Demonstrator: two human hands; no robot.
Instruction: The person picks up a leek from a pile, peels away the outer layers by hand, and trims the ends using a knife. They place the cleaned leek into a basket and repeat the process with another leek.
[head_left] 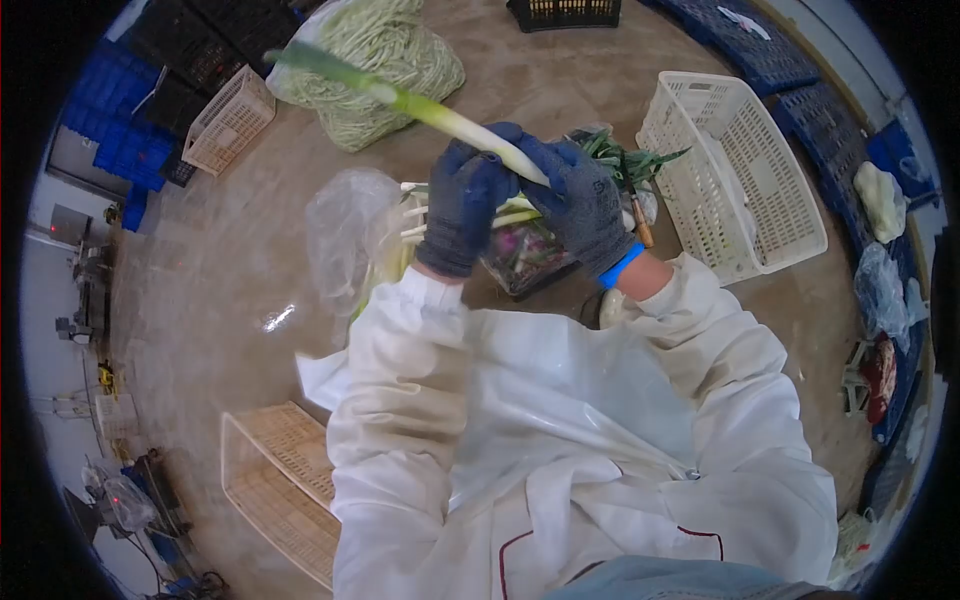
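Note:
A long green onion point(450, 122), green at its upper left end and white at the lower right, is held up before me in both gloved hands. My left hand point(462, 205) has its fingers closed at the underside of the stalk. Around the white end are the fingers of my right hand point(580, 200). Below the hands, more onion stalks point(412, 215) lie beside a clear plastic bag point(350, 230). A dark crate point(525, 262) holds trimmings. Leafy greens point(625, 160) and a knife with a wooden handle point(642, 222) are right of my right hand.
A white crate point(745, 262) stands at the right, with blue pallets point(835, 130) beyond it. At the top is a large bag of green vegetables point(385, 80). Beige crates are at the upper left point(228, 120) and lower left point(285, 480). A black crate point(565, 14) stands at the top.

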